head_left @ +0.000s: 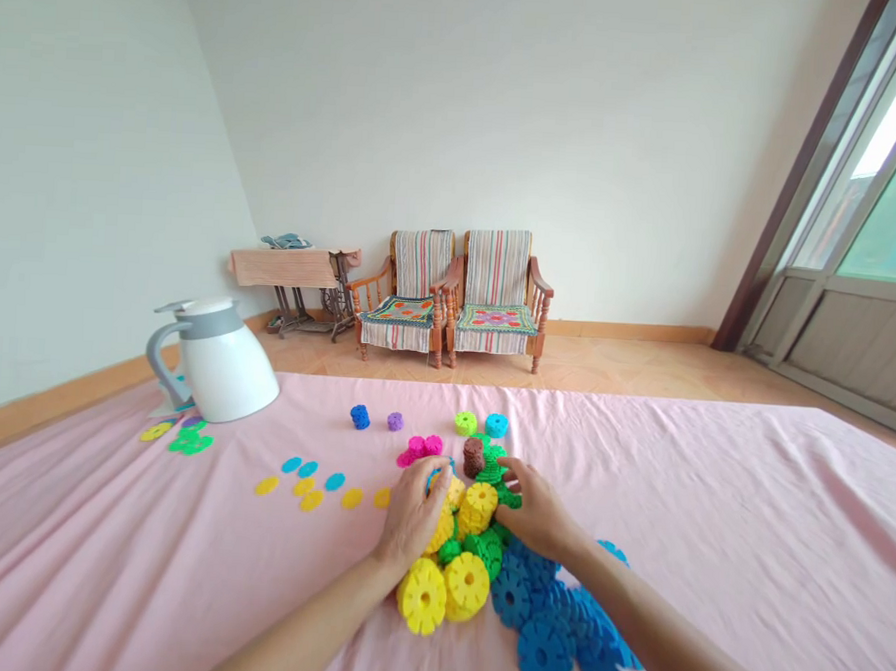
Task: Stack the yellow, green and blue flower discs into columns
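Notched plastic discs in stacks lie on the table in front of me. My left hand (413,514) is curled around yellow notched discs (439,527), with a bit of blue showing at its fingertips. My right hand (535,512) has bent fingers spread apart beside green notched discs (492,466), and its thumb is near an upright yellow stack (478,507). Two yellow stacks (446,588) lie nearer to me. Under my right forearm spreads a pile of dark blue discs (553,616). A brown stack (473,457) stands just beyond, between my hands.
A pink cloth (709,509) covers the table. Magenta discs (421,448) and small blue, purple, lime and cyan stacks (495,425) stand farther back. Loose yellow and blue discs (334,482) lie left. A white jug (225,364) stands at far left near green discs (190,440).
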Demonstrator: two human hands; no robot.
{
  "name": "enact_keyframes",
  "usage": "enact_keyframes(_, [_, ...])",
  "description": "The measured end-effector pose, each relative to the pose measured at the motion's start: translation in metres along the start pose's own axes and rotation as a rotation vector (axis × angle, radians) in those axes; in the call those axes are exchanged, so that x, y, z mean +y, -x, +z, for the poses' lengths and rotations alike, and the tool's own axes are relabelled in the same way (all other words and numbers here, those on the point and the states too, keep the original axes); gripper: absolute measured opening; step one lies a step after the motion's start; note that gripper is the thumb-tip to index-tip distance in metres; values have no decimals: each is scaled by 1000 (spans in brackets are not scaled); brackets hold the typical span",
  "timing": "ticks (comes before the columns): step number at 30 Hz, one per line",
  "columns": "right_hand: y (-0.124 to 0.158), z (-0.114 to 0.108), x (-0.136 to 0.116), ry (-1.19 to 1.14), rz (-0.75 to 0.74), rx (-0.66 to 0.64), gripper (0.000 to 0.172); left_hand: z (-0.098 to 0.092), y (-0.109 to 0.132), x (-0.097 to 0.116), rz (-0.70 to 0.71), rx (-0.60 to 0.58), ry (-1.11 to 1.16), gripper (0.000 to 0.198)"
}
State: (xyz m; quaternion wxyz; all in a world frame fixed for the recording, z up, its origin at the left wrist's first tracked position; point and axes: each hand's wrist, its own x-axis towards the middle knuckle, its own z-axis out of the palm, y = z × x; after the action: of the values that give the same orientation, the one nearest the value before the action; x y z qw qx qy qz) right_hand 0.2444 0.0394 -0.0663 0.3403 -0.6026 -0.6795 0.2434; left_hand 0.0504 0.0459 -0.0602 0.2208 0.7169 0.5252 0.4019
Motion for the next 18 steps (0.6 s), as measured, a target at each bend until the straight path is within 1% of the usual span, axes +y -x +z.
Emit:
enact_keyframes(2, [0,-8,-3,-95,-41,-51,51,1,7,12,20,-58,43,37])
enact_keyframes(4, [-2,-20,-8,-171,-68,-120,37,-3,13,21,47,-153,109,40])
enact_keyframes(5, [-4,-27,-11,-209,-73,-144,30,-7,13,22,71,-181,122,40])
enact_keyframes(6, [-8,-32,-13,-244,-75,-149,26,-12,11,21,102,-173,117,40])
enact_keyframes(7, [-13,-36,-14,-262,-71,-126,25,-18,4,17,138,-124,99,39])
enact_keyframes(8, [-19,-40,-13,-259,-63,-81,26,-25,-6,10,160,-49,76,39])
enact_keyframes(9, [-28,-41,-12,-238,-53,-28,28,-32,-20,0,138,69,48,39])
enact_keyframes(10, [-37,-42,-9,-202,-39,21,30,-41,-36,-13,79,194,-11,40])
enact_keyframes(11, [-48,-41,-6,-158,-22,62,34,-51,-54,-28,27,266,-41,40])
enact_keyframes(13, [-70,-36,2,-79,16,98,43,-69,-89,-60,-67,343,-94,36])
enact_keyframes(15, [-92,-28,6,4,47,91,54,-84,-118,-88,-150,348,-144,31])
enact_keyframes(17, [-111,-19,7,96,73,58,63,-91,-137,-109,-194,286,-173,31])
enact_keyframes(18, [-119,-14,5,138,82,32,66,-90,-142,-115,-201,235,-182,31])
